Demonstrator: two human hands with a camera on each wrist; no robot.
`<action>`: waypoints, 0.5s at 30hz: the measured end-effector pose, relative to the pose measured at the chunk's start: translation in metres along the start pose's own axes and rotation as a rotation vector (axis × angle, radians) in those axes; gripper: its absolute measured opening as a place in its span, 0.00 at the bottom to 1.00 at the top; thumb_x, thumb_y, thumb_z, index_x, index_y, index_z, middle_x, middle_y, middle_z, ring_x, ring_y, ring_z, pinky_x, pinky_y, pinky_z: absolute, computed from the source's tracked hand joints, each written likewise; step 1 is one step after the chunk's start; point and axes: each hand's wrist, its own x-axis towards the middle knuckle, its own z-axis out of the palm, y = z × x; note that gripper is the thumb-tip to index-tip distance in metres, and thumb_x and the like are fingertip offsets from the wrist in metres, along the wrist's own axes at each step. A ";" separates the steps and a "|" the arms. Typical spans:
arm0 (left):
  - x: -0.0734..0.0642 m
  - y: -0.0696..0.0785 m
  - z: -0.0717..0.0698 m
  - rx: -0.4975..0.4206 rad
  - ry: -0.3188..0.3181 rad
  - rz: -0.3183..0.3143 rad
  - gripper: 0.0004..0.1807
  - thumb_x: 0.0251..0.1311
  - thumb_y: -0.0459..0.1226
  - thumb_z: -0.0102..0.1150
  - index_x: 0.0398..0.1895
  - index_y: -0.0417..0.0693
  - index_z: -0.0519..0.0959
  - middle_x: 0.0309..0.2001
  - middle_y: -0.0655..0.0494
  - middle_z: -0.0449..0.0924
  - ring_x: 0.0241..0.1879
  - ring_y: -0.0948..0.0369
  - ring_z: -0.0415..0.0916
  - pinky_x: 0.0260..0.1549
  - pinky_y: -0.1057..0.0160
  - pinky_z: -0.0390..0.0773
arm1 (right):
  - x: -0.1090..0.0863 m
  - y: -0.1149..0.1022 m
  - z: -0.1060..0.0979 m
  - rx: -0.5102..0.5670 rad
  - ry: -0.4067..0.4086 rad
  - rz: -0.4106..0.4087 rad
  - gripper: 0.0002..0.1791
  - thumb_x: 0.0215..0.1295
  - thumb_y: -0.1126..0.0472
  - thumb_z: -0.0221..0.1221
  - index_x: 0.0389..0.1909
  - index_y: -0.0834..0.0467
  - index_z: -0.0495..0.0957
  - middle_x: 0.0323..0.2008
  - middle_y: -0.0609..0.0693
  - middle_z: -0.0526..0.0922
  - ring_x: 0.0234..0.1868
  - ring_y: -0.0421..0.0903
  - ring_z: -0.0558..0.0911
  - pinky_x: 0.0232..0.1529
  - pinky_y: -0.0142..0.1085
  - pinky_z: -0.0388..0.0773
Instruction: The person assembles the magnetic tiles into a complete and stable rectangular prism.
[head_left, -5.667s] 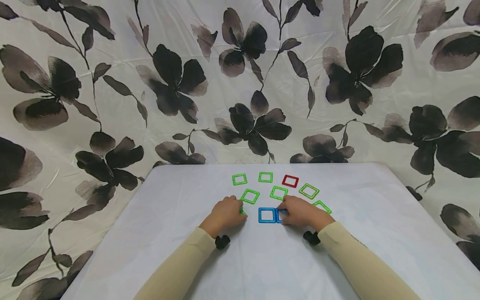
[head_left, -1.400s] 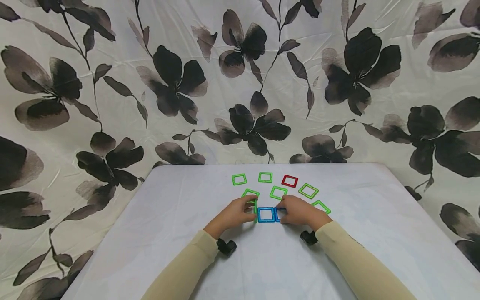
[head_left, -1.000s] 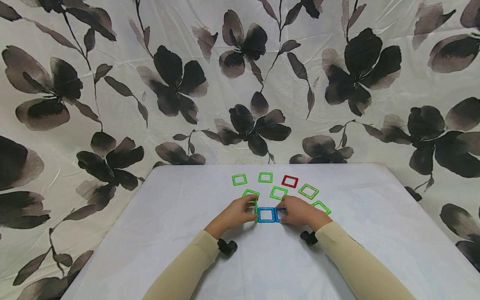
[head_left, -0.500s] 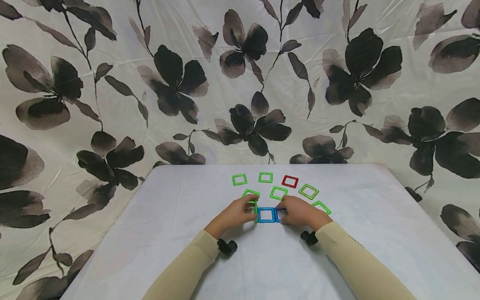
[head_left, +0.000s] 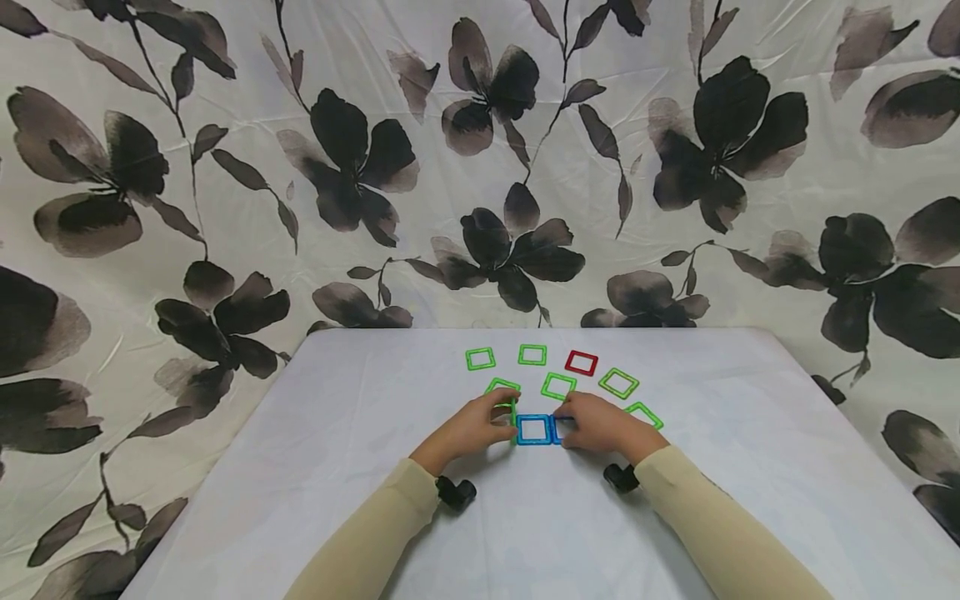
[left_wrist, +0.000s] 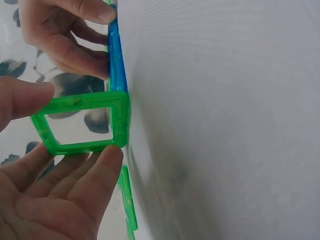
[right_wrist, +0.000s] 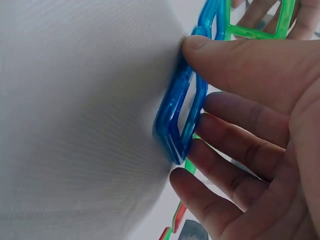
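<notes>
My left hand (head_left: pixel 472 425) holds a green square magnetic tile (left_wrist: pixel 120 120) on edge, thumb on its upper side and fingers under the opposite side. That tile stands upright along the left edge of a blue square tile (head_left: pixel 534 442), which lies flat on the table. A second blue tile (right_wrist: pixel 172 107) adjoins the first one's right side. My right hand (head_left: pixel 600 423) grips this second tile, its thumb on the near edge and fingers at the far side, covering much of it in the head view.
Beyond the hands, several green tiles, such as one at the back left (head_left: pixel 482 368), and one red tile (head_left: pixel 582 372) lie spread on the white table (head_left: pixel 360 375). Another green tile (head_left: pixel 652 413) is partly behind my right hand. A floral cloth (head_left: pixel 420 183) hangs behind the table.
Since the earliest frame, my left hand has brought the green tile rightward and stood it up against the blue tile. Over the last second both hands have stayed almost still.
</notes>
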 end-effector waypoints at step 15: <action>0.003 -0.003 0.003 0.004 0.002 0.001 0.34 0.60 0.42 0.62 0.70 0.55 0.63 0.70 0.57 0.65 0.68 0.57 0.67 0.68 0.52 0.65 | -0.011 0.015 -0.001 -0.057 0.074 -0.039 0.24 0.59 0.51 0.66 0.56 0.53 0.80 0.56 0.50 0.78 0.57 0.48 0.76 0.62 0.46 0.73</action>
